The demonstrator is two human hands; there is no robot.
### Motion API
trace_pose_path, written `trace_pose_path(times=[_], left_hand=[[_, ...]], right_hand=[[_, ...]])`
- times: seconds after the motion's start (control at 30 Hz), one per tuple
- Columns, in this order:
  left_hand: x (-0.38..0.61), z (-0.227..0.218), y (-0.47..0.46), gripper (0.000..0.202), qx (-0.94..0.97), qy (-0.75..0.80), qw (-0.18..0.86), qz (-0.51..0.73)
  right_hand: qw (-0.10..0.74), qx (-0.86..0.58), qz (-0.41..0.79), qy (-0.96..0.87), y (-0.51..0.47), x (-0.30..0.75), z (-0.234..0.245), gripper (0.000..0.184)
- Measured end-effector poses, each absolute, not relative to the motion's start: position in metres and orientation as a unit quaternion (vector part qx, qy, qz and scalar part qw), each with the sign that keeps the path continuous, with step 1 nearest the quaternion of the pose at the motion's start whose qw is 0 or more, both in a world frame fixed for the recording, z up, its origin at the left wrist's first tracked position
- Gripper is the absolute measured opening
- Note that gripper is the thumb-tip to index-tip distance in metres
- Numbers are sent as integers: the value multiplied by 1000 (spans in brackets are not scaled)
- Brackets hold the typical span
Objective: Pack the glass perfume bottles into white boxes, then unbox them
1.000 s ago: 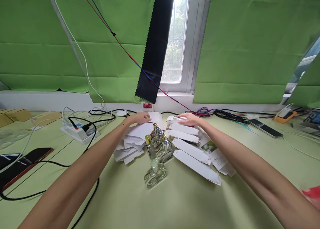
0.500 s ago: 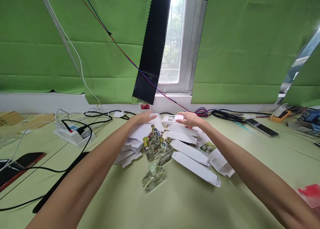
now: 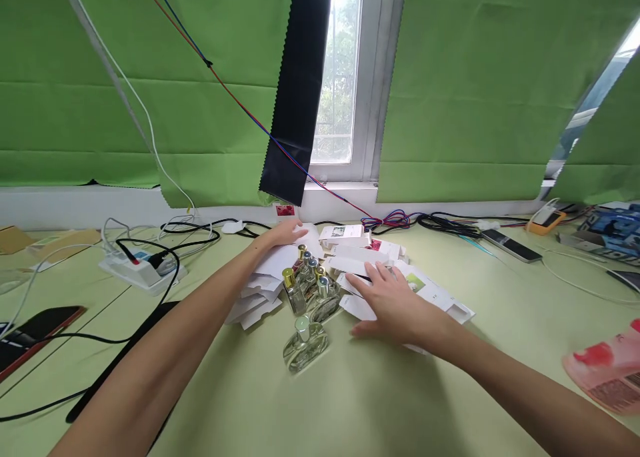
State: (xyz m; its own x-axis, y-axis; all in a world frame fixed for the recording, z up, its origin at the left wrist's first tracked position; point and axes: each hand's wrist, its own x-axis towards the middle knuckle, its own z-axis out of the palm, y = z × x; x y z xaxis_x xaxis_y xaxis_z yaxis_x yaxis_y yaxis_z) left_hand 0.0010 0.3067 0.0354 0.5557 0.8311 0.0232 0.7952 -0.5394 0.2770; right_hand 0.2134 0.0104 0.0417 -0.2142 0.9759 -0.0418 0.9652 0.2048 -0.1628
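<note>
My left hand point(image 3: 286, 232) lies at the far end of a pile of white folded card inserts point(image 3: 265, 280), with its fingers stretched out. Over a row of white perfume boxes point(image 3: 353, 265), my right hand point(image 3: 390, 304) is spread, palm down and touching them; it partly hides the nearest ones. Several small glass perfume bottles with gold and silver-blue caps point(image 3: 313, 280) stand clustered between the two piles. One clear bottle with a pale green cap point(image 3: 304, 344) is apart from them, closer to me. A white box with a printed picture point(image 3: 343, 233) lies at the back.
A white power strip point(image 3: 143, 270) with cables sits on the left, near a dark phone point(image 3: 40, 337). At the right are a grey handheld device point(image 3: 513, 245), an orange meter point(image 3: 547, 222) and a pink-red package point(image 3: 607, 367). Coiled black cables point(image 3: 445, 224) run along the wall.
My right hand has left the box at the back and come nearer, down onto the row of white boxes, which looks pushed together. My left hand has stayed at the card pile.
</note>
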Motion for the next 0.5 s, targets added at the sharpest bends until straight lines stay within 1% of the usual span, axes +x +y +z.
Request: trace_pose_path(times=[0.1, 0.3, 0.5], left_hand=[[2, 33, 308, 40, 868, 474, 111, 99], [9, 34, 311, 40, 856, 493, 121, 101], [8, 33, 314, 38, 858, 490, 125, 95]], right_hand=[[28, -636, 83, -767, 7, 215, 32, 105], [17, -599, 104, -794, 3, 240, 34, 91], [-1, -592, 94, -801, 2, 256, 34, 88]])
